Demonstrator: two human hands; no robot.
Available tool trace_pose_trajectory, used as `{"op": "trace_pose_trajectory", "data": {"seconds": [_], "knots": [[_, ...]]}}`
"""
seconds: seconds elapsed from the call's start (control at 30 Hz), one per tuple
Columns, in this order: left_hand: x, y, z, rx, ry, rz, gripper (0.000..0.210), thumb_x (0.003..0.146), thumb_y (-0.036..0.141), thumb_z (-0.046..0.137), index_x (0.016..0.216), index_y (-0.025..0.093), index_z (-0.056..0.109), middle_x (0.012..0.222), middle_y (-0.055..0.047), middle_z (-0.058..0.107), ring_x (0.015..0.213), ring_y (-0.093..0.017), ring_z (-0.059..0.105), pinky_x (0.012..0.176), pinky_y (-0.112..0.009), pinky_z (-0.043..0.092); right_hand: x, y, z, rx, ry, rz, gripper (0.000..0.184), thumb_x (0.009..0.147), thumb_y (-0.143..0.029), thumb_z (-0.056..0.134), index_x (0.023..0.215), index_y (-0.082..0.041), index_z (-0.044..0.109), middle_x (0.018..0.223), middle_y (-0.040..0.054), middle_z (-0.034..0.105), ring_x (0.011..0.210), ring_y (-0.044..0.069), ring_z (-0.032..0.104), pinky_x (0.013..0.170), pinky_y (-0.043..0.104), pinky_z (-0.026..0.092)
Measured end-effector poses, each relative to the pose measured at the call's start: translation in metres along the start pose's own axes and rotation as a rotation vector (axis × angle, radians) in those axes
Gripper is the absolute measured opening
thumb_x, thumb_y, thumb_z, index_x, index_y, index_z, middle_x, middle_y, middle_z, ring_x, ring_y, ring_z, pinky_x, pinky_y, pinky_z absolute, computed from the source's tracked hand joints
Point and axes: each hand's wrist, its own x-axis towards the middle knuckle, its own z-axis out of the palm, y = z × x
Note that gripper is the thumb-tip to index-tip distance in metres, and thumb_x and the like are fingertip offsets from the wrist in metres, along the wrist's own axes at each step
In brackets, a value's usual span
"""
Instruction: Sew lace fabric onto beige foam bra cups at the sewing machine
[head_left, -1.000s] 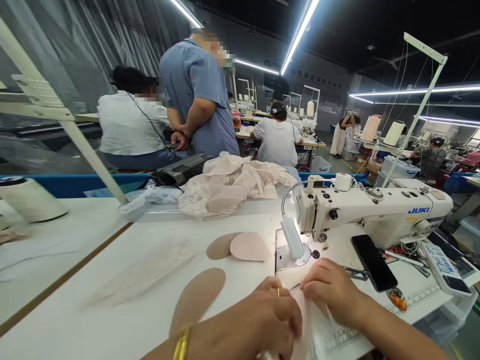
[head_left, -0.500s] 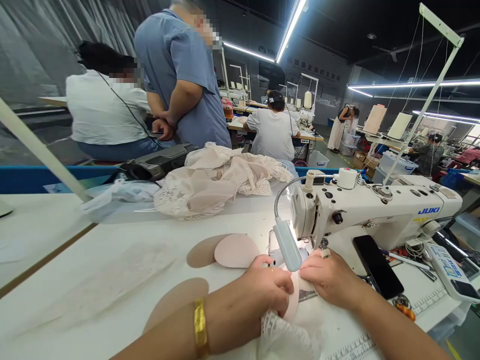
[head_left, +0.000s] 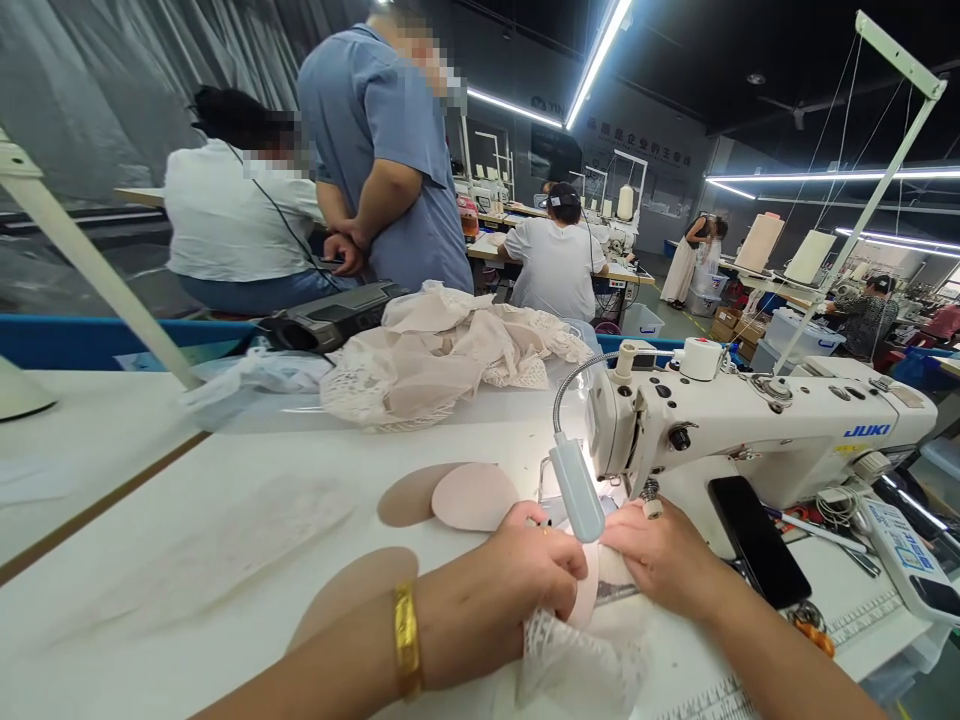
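Under the head of a white JUKI sewing machine (head_left: 757, 415), a pale pink oval pad (head_left: 586, 592) lies with beige lace fabric (head_left: 581, 660) trailing from it toward me. My left hand (head_left: 532, 570) is closed, with curled fingers gripping the pad's left side. My right hand (head_left: 660, 555) has its fingers pressed together at the pad's right edge, beside the needle area. A grey lamp (head_left: 576, 492) on a bent neck hides the needle and part of the fingertips. Left of my left hand lie another pink oval pad (head_left: 474, 496) and two darker beige ovals (head_left: 405, 495).
Behind the work lies a heap of beige lace garments (head_left: 450, 355). A black phone (head_left: 757, 540), orange-handled scissors (head_left: 814, 635) and a white device (head_left: 911, 560) sit at the right. A thread stand pole (head_left: 855, 210) rises behind. Several people are farther back.
The view has shifted slightly, so the background sits farther right. Both hands stay at nearly the same place by the machine, still on the pad and fabric.
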Motion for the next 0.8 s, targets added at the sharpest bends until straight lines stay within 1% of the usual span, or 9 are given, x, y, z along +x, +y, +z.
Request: {"op": "trace_pose_trajectory", "data": {"seconds": [0.07, 0.13, 0.23, 0.37, 0.5, 0.57, 0.63, 0.7, 0.8], "knots": [[0.000, 0.001, -0.001, -0.012, 0.018, 0.011, 0.029, 0.062, -0.005, 0.062, 0.066, 0.023, 0.066, 0.102, 0.003, 0.079, 0.073, -0.017, 0.067, 0.094, -0.038, 0.027, 0.000, 0.000, 0.000, 0.008, 0.007, -0.007, 0.037, 0.085, 0.006, 0.050, 0.093, -0.024, 0.070, 0.093, -0.0001, 0.076, 0.079, 0.019, 0.058, 0.080, 0.030, 0.046], [0.001, 0.002, -0.003, -0.005, 0.011, 0.003, 0.030, 0.062, -0.006, 0.060, 0.066, 0.023, 0.067, 0.103, 0.003, 0.079, 0.074, -0.017, 0.067, 0.094, -0.038, 0.028, 0.000, 0.000, -0.001, 0.018, 0.007, -0.007, 0.040, 0.085, 0.006, 0.048, 0.095, -0.024, 0.071, 0.094, 0.0001, 0.076, 0.080, 0.019, 0.058, 0.081, 0.030, 0.047], [0.001, -0.001, -0.005, -0.009, 0.009, -0.011, 0.030, 0.064, -0.006, 0.060, 0.067, 0.023, 0.068, 0.097, 0.003, 0.079, 0.078, -0.019, 0.068, 0.092, -0.038, 0.028, -0.001, 0.001, -0.001, 0.021, -0.004, 0.005, 0.041, 0.088, 0.004, 0.048, 0.102, -0.026, 0.073, 0.095, 0.0014, 0.076, 0.083, 0.020, 0.060, 0.082, 0.031, 0.048], [0.002, -0.012, -0.002, -0.036, 0.041, -0.010, 0.029, 0.068, -0.004, 0.063, 0.069, 0.024, 0.069, 0.092, 0.003, 0.079, 0.085, -0.021, 0.069, 0.093, -0.039, 0.029, -0.003, 0.001, -0.002, 0.037, -0.014, 0.009, 0.040, 0.093, -0.002, 0.050, 0.108, -0.029, 0.075, 0.092, 0.0022, 0.076, 0.084, 0.021, 0.061, 0.082, 0.034, 0.048], [0.003, -0.024, 0.002, 0.014, 0.045, 0.005, 0.027, 0.063, -0.004, 0.062, 0.067, 0.023, 0.065, 0.079, 0.004, 0.073, 0.075, -0.020, 0.063, 0.088, -0.039, 0.028, -0.004, -0.002, -0.006, 0.046, -0.018, -0.019, 0.036, 0.093, -0.005, 0.052, 0.106, -0.029, 0.075, 0.090, 0.0022, 0.076, 0.080, 0.021, 0.059, 0.078, 0.034, 0.046], [0.004, -0.025, 0.001, 0.041, 0.039, 0.006, 0.026, 0.062, -0.004, 0.060, 0.065, 0.021, 0.060, 0.079, 0.005, 0.071, 0.071, -0.017, 0.060, 0.087, -0.039, 0.028, -0.005, -0.005, -0.009, 0.052, -0.035, -0.041, 0.034, 0.093, -0.005, 0.051, 0.104, -0.028, 0.074, 0.093, 0.0022, 0.077, 0.080, 0.021, 0.059, 0.075, 0.034, 0.044], [0.006, -0.024, -0.001, 0.055, 0.044, -0.003, 0.025, 0.064, -0.005, 0.058, 0.065, 0.020, 0.055, 0.079, 0.006, 0.070, 0.070, -0.016, 0.058, 0.087, -0.039, 0.028, -0.005, -0.009, -0.011, 0.072, -0.057, -0.059, 0.032, 0.094, -0.005, 0.049, 0.098, -0.027, 0.073, 0.097, 0.0021, 0.078, 0.081, 0.021, 0.060, 0.074, 0.034, 0.043], [0.006, -0.024, -0.001, 0.060, 0.080, 0.006, 0.024, 0.067, -0.004, 0.056, 0.063, 0.019, 0.050, 0.073, 0.005, 0.067, 0.068, -0.016, 0.056, 0.087, -0.039, 0.030, -0.005, -0.013, -0.013, 0.102, -0.062, -0.085, 0.030, 0.095, -0.007, 0.049, 0.094, -0.027, 0.072, 0.100, 0.0021, 0.079, 0.086, 0.021, 0.061, 0.074, 0.035, 0.043], [0.005, -0.028, 0.004, -0.003, 0.138, 0.021, 0.023, 0.073, 0.004, 0.058, 0.060, 0.021, 0.049, 0.069, 0.002, 0.069, 0.065, -0.018, 0.054, 0.095, -0.043, 0.034, -0.004, -0.019, -0.017, 0.129, -0.062, -0.120, 0.029, 0.096, -0.008, 0.051, 0.096, -0.029, 0.071, 0.104, 0.0019, 0.081, 0.090, 0.023, 0.062, 0.076, 0.037, 0.044]]}}
